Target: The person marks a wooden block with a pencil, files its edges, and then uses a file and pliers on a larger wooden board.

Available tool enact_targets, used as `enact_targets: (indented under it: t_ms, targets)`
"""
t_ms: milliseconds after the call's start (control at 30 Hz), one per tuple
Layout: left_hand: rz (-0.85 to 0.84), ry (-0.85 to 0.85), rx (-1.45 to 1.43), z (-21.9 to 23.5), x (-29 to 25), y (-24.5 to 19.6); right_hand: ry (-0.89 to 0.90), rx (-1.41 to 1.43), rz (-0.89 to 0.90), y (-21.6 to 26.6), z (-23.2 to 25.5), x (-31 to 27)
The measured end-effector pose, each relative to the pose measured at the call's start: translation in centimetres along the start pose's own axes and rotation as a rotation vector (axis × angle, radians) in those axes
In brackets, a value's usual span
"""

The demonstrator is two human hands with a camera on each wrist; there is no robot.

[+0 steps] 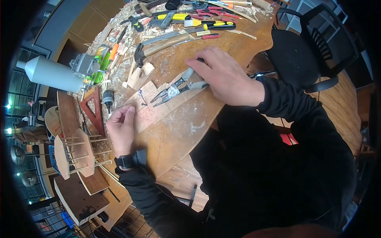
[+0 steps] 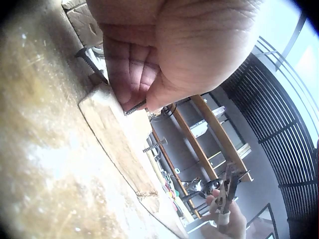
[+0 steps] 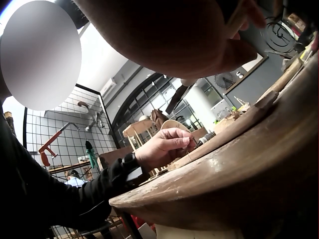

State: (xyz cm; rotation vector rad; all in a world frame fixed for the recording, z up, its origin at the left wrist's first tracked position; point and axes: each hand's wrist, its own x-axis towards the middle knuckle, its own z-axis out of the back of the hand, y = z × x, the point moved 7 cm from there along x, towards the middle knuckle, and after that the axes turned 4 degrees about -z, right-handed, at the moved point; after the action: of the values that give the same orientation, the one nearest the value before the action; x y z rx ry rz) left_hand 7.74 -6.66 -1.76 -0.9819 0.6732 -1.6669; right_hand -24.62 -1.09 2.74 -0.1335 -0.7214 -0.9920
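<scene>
My left hand is at the near-left end of a flat wooden board, thumb and fingertips together. In the left wrist view those fingers pinch a dark screw with its tip at the board's surface. Another dark screw and a lighter screw stand in the board on either side. My right hand grips pliers by the handles over the board, their jaws slightly apart and pointing toward the left hand. Pencil lines mark the board's face.
A claw hammer, a handled brush and other tools lie among wood shavings at the far side. A red-brown triangle and a wooden model are at the left. A black chair stands beyond the table's right edge.
</scene>
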Motion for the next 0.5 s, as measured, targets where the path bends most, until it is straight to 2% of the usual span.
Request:
enact_targets:
  t_ms: [167,233,500]
  targets:
    - [-0.003,-0.008,0.012,0.05,0.01,-0.08,0.028,-0.015,-0.025,-0.36,-0.61,-0.43]
    - [-0.010,-0.003,0.022,0.12,0.09,0.08,-0.044,-0.008,-0.013,-0.28,-0.36,-0.48]
    - [-0.005,0.004,0.030,0.07,0.07,0.05,-0.134,-0.013,0.007,-0.27,-0.33,-0.64]
